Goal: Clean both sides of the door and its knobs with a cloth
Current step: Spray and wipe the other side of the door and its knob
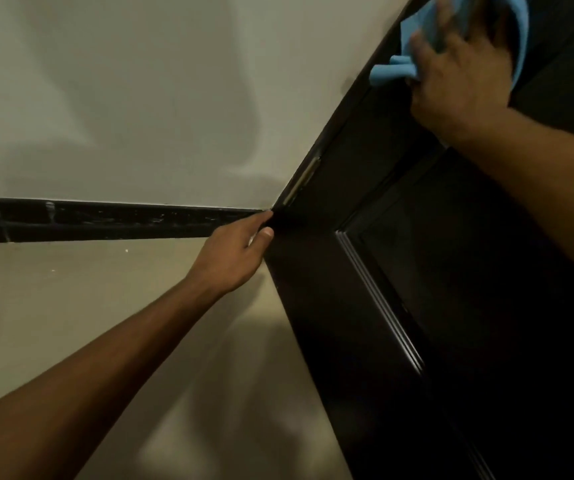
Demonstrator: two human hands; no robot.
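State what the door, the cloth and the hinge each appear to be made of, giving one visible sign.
Door: probably wood or wood veneer, dark brown with a semi-gloss finish; moulded panel edges catch light.
Cloth: soft blue fabric, perhaps microfibre; it folds and bunches under the right hand.
Hinge: metal, judging by its pale sheen.

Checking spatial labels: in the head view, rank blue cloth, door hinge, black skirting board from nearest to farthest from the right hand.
1. Blue cloth: under the right hand, pressed on the door, top right.
2. Door hinge: below-left, on the door's edge.
3. Black skirting board: farthest, along the wall, left.
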